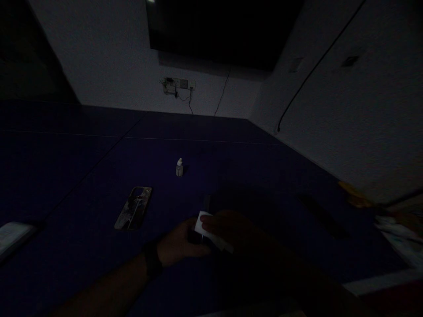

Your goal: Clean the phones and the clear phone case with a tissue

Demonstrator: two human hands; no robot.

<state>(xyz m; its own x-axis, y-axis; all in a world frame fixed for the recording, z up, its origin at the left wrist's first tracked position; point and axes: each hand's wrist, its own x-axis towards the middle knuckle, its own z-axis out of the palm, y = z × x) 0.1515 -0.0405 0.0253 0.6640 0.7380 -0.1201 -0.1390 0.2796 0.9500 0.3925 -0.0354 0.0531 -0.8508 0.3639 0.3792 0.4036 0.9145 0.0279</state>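
Note:
The scene is very dark. My left hand (pixel 176 244), with a dark band on its wrist, is closed around a dark flat object (pixel 194 237) whose kind I cannot make out. A white folded wipe (pixel 202 222) lies under the fingers of my right hand (pixel 228 226), pressed against that object. Deep shadow hides most of the right hand. Beyond the hands, a small dropper bottle (pixel 179 169) with a white cap stands upright. To the left lies a patterned phone case (pixel 134 209) with a camera cutout.
A dark blue surface (pixel 99 167) reaches to the wall. At the left edge sits a white box (pixel 13 235). A dark long object (pixel 324 215) and a yellow item (pixel 355 194) lie to the right. Wall sockets (pixel 183 83) with cables are below a large screen (pixel 218 31).

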